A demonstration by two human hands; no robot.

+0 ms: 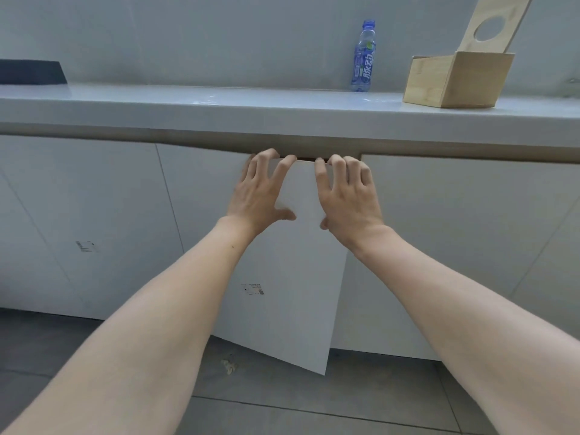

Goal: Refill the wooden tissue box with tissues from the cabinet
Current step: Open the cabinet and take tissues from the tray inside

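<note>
Two bare forearms reached forward from nearest the camera. The left hand (260, 189) and right hand (348, 196) were spread, fingertips hooked over the top edge of a white cabinet door (282, 309) that stood slightly ajar. The door looked stiff and light to swing, and that top lip seemed the only place to grip, since no handle showed. No tissues were in view. Above, on the grey surface (219, 105), the wooden tissue box (455, 80) sat to the right with its lid raised, likely light, rigid, easiest held by its sides. A drink bottle (364, 58) stood just beside it.
</note>
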